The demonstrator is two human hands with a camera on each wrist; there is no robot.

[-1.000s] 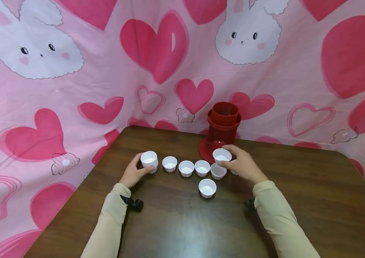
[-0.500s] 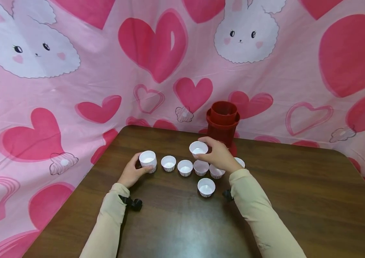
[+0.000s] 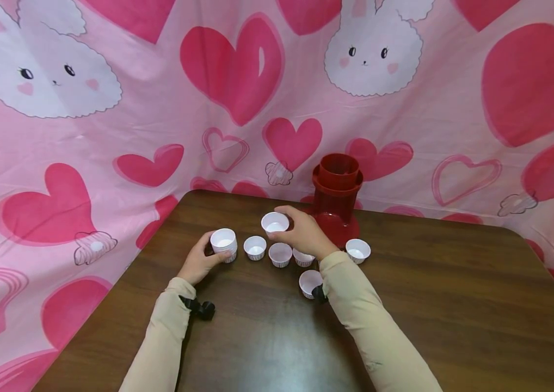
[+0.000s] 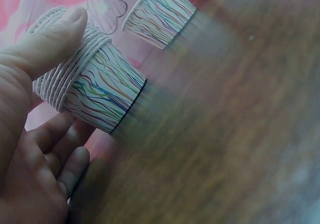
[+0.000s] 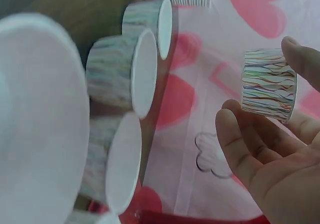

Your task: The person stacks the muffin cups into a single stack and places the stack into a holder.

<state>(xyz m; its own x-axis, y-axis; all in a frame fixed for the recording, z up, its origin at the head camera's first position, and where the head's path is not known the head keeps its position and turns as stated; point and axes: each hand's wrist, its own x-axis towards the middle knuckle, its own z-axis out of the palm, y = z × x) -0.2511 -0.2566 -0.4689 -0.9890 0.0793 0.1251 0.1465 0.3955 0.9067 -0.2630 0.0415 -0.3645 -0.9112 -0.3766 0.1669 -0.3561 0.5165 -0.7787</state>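
Note:
My left hand [image 3: 197, 262] grips a stack of nested white paper baking cups [image 3: 224, 239] at the left end of the row. In the left wrist view the stack [image 4: 105, 91] shows several rims and coloured wavy lines, with the thumb across the rims. My right hand [image 3: 305, 231] holds one paper baking cup [image 3: 274, 223] between thumb and fingers, raised above the row, its mouth upward. Below stand single cups: one beside the stack [image 3: 255, 248], one under the held cup [image 3: 280, 256], and another partly hidden by my right hand [image 3: 302, 258].
Nearer me stands another cup [image 3: 309, 280], overlapped by the black wrist strap. One cup [image 3: 358, 250] sits to the right of my right forearm. A red cylindrical holder [image 3: 337, 190] with a round base stands behind, near the heart-patterned cloth [image 3: 238, 71] at the brown table's [image 3: 453, 272] back edge.
My right hand has carried its cup leftward along the row, from beside the red holder toward the stack. The left hand keeps its grip on the stack, nearly still.

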